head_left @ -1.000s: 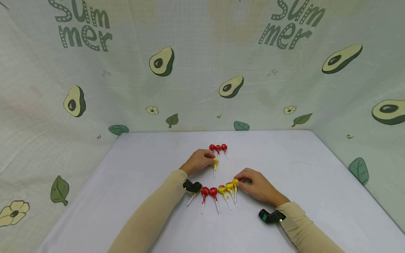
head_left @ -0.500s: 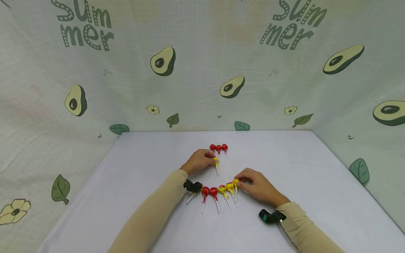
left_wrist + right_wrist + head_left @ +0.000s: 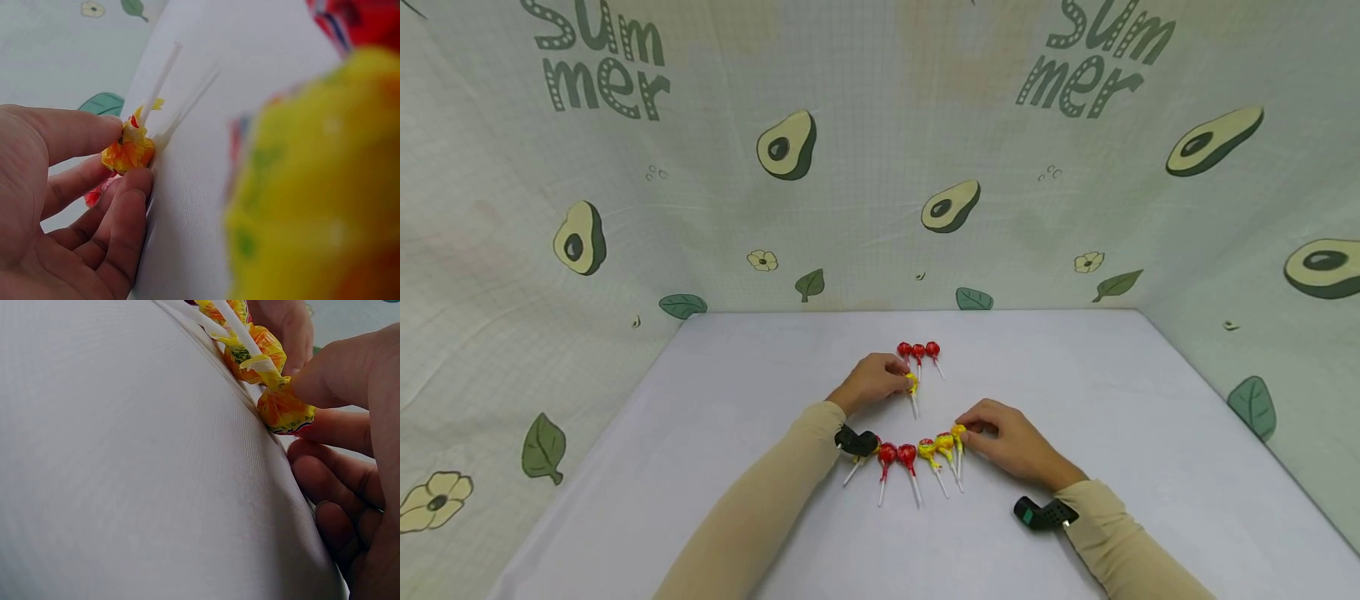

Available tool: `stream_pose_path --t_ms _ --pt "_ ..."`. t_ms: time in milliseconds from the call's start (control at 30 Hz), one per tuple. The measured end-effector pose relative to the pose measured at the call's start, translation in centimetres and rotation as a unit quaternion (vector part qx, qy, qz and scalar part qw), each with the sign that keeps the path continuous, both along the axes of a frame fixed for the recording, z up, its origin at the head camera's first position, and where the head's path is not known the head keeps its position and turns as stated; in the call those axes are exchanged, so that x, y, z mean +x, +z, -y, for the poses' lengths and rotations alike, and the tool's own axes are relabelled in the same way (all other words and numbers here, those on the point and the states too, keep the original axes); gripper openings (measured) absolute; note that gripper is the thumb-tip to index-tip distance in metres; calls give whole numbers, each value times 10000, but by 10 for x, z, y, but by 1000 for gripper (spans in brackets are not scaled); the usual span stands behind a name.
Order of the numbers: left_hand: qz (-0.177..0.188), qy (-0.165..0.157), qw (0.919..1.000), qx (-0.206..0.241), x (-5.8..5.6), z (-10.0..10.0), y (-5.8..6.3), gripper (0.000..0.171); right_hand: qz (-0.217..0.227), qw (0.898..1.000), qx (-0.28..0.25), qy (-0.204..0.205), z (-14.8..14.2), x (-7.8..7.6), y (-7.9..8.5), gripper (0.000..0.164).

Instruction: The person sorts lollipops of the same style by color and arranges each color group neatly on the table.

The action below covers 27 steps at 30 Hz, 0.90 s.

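Observation:
My left hand (image 3: 874,379) pinches a yellow-wrapped lollipop (image 3: 129,153) by its head, just in front of three red lollipops (image 3: 918,351). Its white stick points toward the near side. With thumb and forefinger, my right hand (image 3: 1011,437) pinches another yellow lollipop (image 3: 284,409) at the right end of a curved row. Beside that one in the row lie two more yellow lollipops (image 3: 944,444), then two red lollipops (image 3: 906,455). At the row's left end, a yellow lollipop (image 3: 855,468) is partly hidden behind the left wrist camera.
A white cloth-covered table (image 3: 760,358) lies under everything. Behind it hangs a pale curtain (image 3: 865,242) printed with avocados and leaves. A black wrist camera (image 3: 856,442) on the left arm stands over the row's left end.
The stick of the lollipop in my left hand has swung slightly to the right since a second ago. Both hands have stayed in nearly the same place.

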<state>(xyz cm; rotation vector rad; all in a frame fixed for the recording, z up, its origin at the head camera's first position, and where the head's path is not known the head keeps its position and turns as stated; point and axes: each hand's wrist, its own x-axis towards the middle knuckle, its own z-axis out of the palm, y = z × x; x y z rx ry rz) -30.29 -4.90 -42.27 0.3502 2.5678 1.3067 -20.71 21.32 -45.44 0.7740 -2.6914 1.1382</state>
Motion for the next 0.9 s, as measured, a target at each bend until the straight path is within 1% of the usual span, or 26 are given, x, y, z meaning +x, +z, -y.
stream_pose_path --t_ms 167,367,600,767,900 --pt "65 1 10000 13 0 2 2 25 86 10000 28 -27 1 1 2 16" --pt "271 25 9996 -9 2 8 7 28 190 9998 91 -69 1 1 4 17" --pt "290 -102 9995 116 8 19 15 33 183 9998 104 -34 1 2 4 17" --pt "329 -130 9993 111 14 32 12 28 181 9998 84 -31 1 1 4 18" --pt "365 -137 9992 77 22 41 8 23 181 9997 133 -82 0 1 4 17"
